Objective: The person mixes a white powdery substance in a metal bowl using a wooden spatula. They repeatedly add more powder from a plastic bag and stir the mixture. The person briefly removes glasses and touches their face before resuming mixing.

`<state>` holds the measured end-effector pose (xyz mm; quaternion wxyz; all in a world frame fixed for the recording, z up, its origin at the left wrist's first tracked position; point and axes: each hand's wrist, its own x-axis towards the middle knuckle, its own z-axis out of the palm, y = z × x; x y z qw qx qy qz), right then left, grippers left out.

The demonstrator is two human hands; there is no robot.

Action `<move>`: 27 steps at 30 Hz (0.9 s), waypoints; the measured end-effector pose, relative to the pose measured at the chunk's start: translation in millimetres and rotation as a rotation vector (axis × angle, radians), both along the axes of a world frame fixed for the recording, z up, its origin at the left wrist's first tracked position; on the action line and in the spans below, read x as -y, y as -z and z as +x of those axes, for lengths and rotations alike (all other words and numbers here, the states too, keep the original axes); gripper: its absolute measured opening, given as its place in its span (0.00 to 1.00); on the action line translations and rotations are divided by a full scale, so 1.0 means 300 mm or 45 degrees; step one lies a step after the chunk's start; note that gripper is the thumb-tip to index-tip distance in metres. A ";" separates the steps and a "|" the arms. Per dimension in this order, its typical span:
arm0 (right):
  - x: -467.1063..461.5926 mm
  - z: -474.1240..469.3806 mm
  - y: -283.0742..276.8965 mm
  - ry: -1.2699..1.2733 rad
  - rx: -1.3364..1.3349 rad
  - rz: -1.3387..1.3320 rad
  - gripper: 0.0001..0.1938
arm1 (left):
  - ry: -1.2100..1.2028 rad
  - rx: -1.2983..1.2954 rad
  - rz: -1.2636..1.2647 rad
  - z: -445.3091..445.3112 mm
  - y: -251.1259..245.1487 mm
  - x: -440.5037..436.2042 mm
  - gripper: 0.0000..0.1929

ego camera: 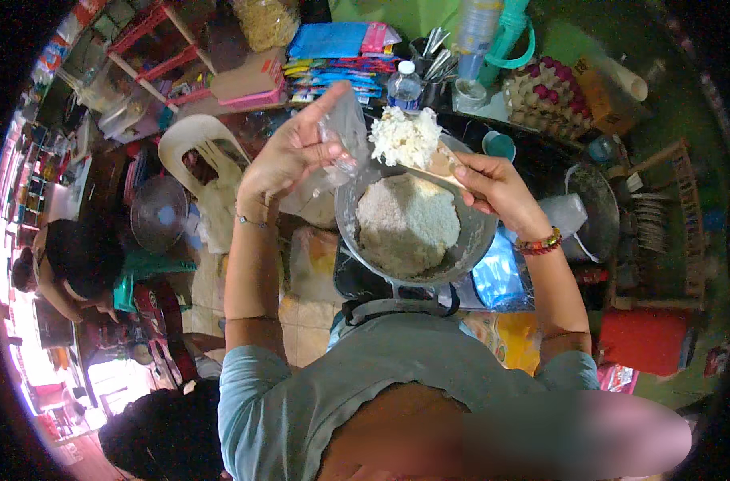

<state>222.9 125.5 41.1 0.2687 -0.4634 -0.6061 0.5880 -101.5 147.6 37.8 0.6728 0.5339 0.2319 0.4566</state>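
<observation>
My left hand (298, 147) holds a clear plastic bag (348, 123), with the thumb and fingers spread at its mouth. In my right hand (500, 183) is a wooden rice paddle (443, 163), gripped by its handle. A clump of white cooked rice (405, 137) sits heaped on the paddle's blade, just right of the bag. Both hands are above a large metal pot (484, 248), whose inner wall has rice stuck to it. More cooked rice (408, 222) lies in the pot, partly in shadow.
Behind the pot stand a water bottle (404, 90), a stack of packets (335, 66) and holders of cutlery (440, 60). A blue plastic packet (500, 273) lies right of the pot. A plastic chair (202, 156) stands left. Other people (85, 258) are at the lower left.
</observation>
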 end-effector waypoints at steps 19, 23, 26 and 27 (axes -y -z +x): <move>0.149 -0.020 0.035 0.144 1.567 1.383 0.27 | -0.100 0.390 -0.244 0.338 0.164 0.044 0.34; 0.143 0.029 0.025 0.145 1.100 1.145 0.21 | -0.172 0.371 -0.291 0.338 0.164 0.047 0.32; 0.117 0.079 0.011 0.352 0.862 1.150 0.19 | -0.221 0.371 -0.250 0.290 0.121 0.052 0.32; 0.108 0.094 0.015 0.441 0.813 1.160 0.19 | -0.242 0.427 -0.254 0.263 0.098 0.053 0.31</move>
